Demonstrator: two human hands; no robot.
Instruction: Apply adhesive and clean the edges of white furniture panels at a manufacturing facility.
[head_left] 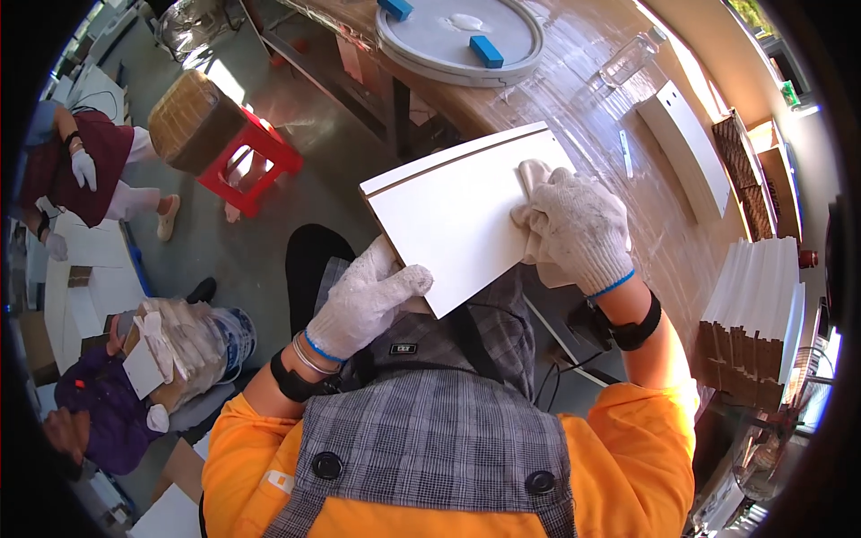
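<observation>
A white rectangular board with a brown groove along its far edge is tilted over my lap. My left hand, in a pale knitted glove, grips its near-left corner, thumb on top. My right hand, gloved alike, is closed around a bunched beige cloth and presses it on the board's right side. Part of the cloth is hidden under the fingers. Beyond the board stands a wooden table with a shiny plastic covering.
On the table are a round grey lid with blue blocks, a clear bottle, a pen and a curved white panel. Stacked boards stand right. Left are a red stool, a box and two people.
</observation>
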